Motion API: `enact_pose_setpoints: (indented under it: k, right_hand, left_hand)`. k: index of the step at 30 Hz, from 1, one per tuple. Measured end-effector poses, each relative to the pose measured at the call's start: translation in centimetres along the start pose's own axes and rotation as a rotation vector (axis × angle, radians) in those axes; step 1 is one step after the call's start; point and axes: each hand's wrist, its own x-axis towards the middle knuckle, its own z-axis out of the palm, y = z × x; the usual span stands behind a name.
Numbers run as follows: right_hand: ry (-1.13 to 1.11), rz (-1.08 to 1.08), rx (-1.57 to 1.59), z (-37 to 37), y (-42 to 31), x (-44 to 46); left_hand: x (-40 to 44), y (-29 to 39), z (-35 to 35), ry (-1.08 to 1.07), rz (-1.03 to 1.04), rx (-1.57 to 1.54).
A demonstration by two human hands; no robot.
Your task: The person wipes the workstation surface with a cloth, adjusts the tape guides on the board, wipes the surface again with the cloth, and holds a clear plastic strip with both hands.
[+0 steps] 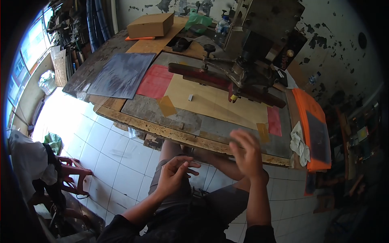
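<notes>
My left hand [177, 173] is over my lap, its fingers bent and apart, with nothing visible in it. To the right, my right hand [246, 153] is raised near the table's front edge, slightly blurred, fingers apart and holding nothing I can see. Beyond both hands, a cream sheet [210, 99] lies taped on the grey board between red sheets [155, 82]. A small pale piece [190, 97] rests on the cream sheet. The machine's dark red bar [219, 81] crosses above the sheet's far side, with a yellow-tipped part [234, 97] hanging from it.
A dark glossy sheet [122, 75] lies at the table's left. Behind it stands a cardboard box [150, 26]. Orange sheets [311, 125] and a whitish cloth [298, 143] are at the right edge. A red stool [77, 174] stands on the floor at left.
</notes>
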Motion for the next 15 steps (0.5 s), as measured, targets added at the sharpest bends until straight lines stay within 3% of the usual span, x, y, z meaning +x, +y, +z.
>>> enact_pose_setpoints:
  k: [2,5,8,11,14,15]
  right_hand:
    - [0.028,0.065,-0.082,2.2,4.3,3.4]
    - [-0.099,0.109,-0.267,3.1,5.7,5.1]
    - [-0.189,0.188,-0.219,1.6,4.1,5.9]
    - [-0.216,0.266,-0.086,1.1,4.1,6.3]
    - [-0.473,0.429,0.071,-0.5,3.7,7.8]
    - [-0.459,0.393,0.132,-0.8,3.8,7.8]
  left_hand:
    - [-0.9,0.1,-0.7,-0.053,-0.026,-0.036]
    - [-2.5,0.7,-1.7,-0.08,-0.008,0.042]
    - [-3.3,-0.1,-3.7,-0.124,-0.012,0.098]
    - [-3.3,-1.0,-5.1,-0.031,-0.011,0.008]
    - [-2.6,-1.2,-7.3,-0.096,-0.026,0.078]
    - [-2.4,-1.1,-7.9,-0.104,-0.045,0.088]
